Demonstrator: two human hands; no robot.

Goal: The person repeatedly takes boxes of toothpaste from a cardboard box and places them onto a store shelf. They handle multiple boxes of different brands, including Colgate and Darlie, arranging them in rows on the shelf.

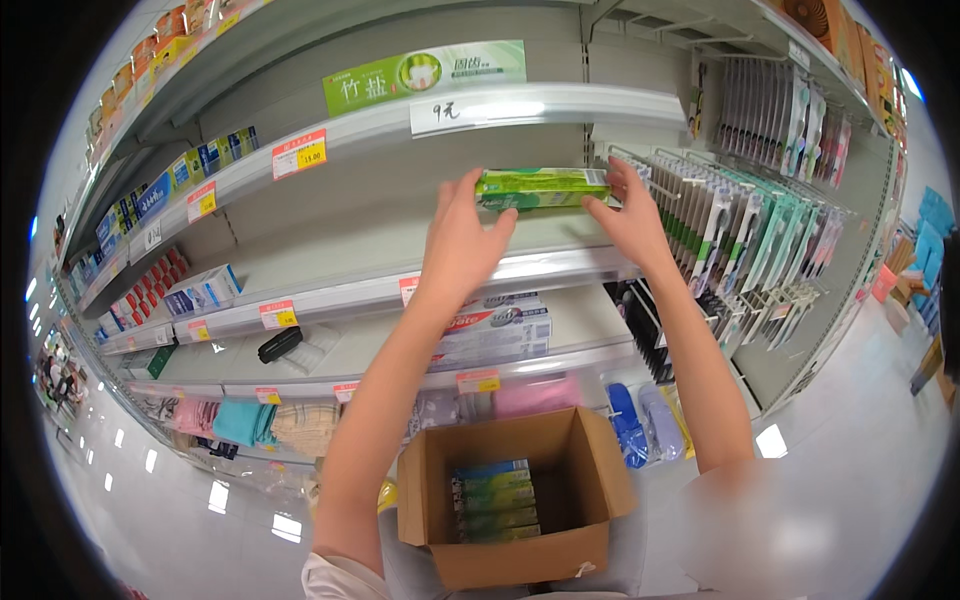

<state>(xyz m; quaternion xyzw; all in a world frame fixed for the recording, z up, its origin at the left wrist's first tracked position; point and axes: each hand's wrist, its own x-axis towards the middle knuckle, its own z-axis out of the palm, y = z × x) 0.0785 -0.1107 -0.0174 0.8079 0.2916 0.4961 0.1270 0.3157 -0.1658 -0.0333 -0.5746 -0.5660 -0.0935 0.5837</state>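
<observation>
Between my two hands, just above a grey metal shelf, is a green toothpaste carton, lying lengthwise from left to right. My left hand has its fingers and thumb on the carton's left end. At the right end, the fingers and thumb of my right hand hold it. Below my forearms stands an open cardboard box, its flaps folded out. Several green and blue toothpaste cartons are stacked along the left part inside it.
Stacked toothpaste boxes stand on the shelf below. Packaged toothbrushes hang on hooks at the right. A white and blue box and a black object rest at the left. Folded towels and slippers are low down. A price-tagged shelf edge runs above my hands.
</observation>
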